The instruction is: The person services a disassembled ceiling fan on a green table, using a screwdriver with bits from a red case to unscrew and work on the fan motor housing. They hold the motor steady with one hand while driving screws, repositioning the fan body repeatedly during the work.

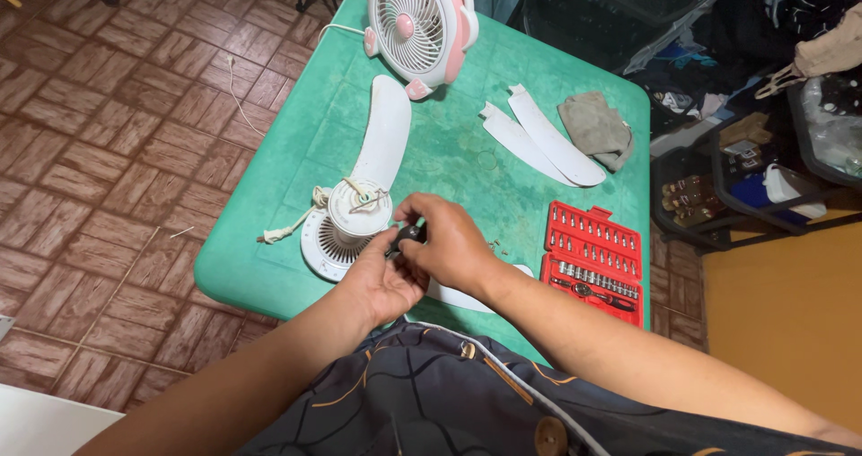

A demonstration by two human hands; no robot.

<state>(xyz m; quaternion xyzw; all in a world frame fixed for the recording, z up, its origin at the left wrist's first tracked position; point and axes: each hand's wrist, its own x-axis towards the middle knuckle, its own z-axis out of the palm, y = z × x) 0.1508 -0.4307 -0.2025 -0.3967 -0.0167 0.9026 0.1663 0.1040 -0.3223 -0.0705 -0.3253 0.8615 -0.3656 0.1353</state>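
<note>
At the frame's lower centre, the left hand [382, 281] and right hand [449, 241] are both clamped on a small dark tool [409, 235]; it is best kept steady beside the white fan motor [357, 212] on the green worktop [269, 267].

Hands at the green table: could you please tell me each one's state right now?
Left hand: closed around a small black tool.
Right hand: pinching the same tool.

A flat red rectangular tool case [593, 261] lies open near the green table's [449, 151] right edge.
</note>
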